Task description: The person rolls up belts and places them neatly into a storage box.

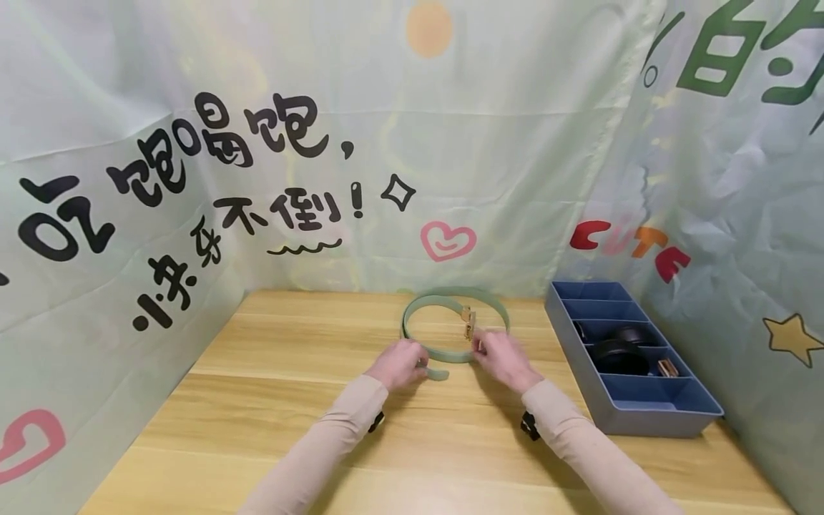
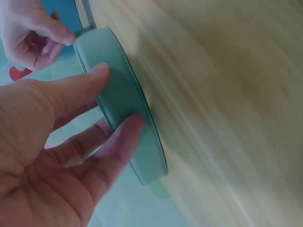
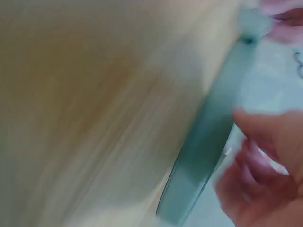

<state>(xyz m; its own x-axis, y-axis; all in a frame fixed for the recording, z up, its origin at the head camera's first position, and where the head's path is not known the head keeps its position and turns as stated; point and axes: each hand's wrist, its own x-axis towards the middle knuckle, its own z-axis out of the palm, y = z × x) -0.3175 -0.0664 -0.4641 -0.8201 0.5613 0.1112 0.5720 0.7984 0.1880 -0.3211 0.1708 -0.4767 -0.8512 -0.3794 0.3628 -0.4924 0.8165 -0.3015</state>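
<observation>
A pale green belt (image 1: 455,355) with stitched edges stands on its narrow side, coiled in loose loops on the wooden table. Its gold buckle (image 1: 470,324) is upright inside the coil's right part. My left hand (image 1: 399,363) holds the belt close to its free end (image 1: 438,374); in the left wrist view, two fingertips press the outer face and another finger passes behind. At the coil's front right, just below the buckle, is my right hand (image 1: 505,357). Blur in the right wrist view hides whether its bent fingers (image 3: 251,182) pinch the belt; the thumb meets the edge.
To the right stands a blue-grey divided box (image 1: 595,400). Dark coiled items (image 1: 619,357) and a small gold-coloured piece (image 1: 667,368) lie in its compartments. Printed cloth (image 1: 386,143) walls in the table at the back and sides.
</observation>
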